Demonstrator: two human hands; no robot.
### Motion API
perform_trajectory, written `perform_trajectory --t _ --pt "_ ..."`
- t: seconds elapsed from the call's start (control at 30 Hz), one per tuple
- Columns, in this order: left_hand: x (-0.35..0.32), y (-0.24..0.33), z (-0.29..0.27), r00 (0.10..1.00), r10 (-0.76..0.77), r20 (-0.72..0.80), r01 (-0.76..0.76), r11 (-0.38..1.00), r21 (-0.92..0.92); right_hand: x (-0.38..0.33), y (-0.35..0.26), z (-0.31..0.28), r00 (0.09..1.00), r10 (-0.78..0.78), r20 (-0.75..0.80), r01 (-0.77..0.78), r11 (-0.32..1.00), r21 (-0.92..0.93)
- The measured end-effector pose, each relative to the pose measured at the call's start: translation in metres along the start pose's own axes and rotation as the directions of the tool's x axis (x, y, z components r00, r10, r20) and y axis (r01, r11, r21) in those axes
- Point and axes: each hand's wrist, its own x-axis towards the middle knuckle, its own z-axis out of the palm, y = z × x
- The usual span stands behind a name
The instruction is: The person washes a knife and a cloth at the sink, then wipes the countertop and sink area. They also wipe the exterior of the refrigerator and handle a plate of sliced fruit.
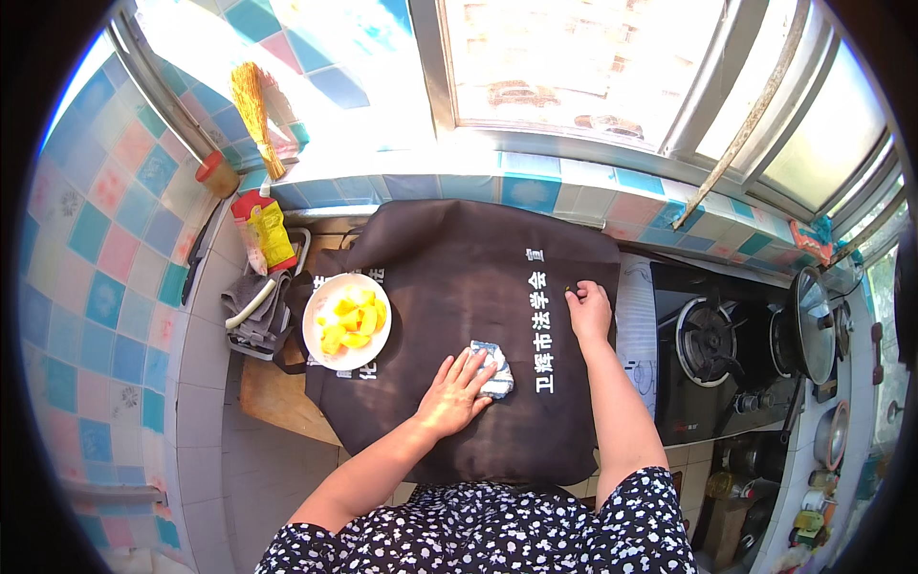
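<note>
A dark brown cloth cover [449, 287] with white lettering lies spread in front of me. My left hand [453, 396] rests flat on it, fingers stretched out and pressing on the edge of a crumpled blue-and-white rag [493, 371]. Farther right, my right hand [589, 312] is closed in a pinch near the cover's right side. A tiny speck shows at its fingertips, too small to name. On the cover's left part stands a white plate [323, 356] with yellow-orange fruit pieces [354, 318], apart from both hands.
To the right is a black gas hob [669, 354] with a lidded pan [809, 325]. At the left stand a rack with grey cloths [251, 298] and a red-yellow packet [264, 232]. A straw brush [252, 115] leans by the window; a wooden board [277, 394] shows beneath the cover.
</note>
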Motion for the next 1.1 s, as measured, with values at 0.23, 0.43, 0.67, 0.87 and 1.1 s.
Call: perform_trajectory --t 0.23,0.43,0.67,0.87,1.1 --pt "-0.002 -0.003 0.004 1.0 -0.007 -0.003 0.007 0.997 -0.076 0.007 -0.012 0.002 0.977 -0.213 0.006 0.209 0.952 -0.223" --pt "-0.004 -0.006 0.006 0.998 -0.004 -0.057 -0.002 0.994 -0.107 0.007 -0.011 0.007 0.926 -0.377 0.023 0.358 0.857 -0.37" --pt "-0.006 -0.006 0.006 0.986 0.014 -0.166 -0.037 0.99 -0.138 0.006 -0.009 -0.01 0.988 0.135 0.073 -0.142 0.985 0.102" --pt "0.003 -0.016 -0.014 0.97 0.039 -0.242 -0.083 0.981 -0.178 -0.058 -0.01 -0.065 0.865 0.332 0.376 -0.497 0.668 0.554" --pt "-0.041 0.008 -0.043 0.969 0.061 0.238 0.152 0.612 -0.776 -0.184 0.017 -0.159 0.771 0.473 0.425 -0.603 0.331 0.726"
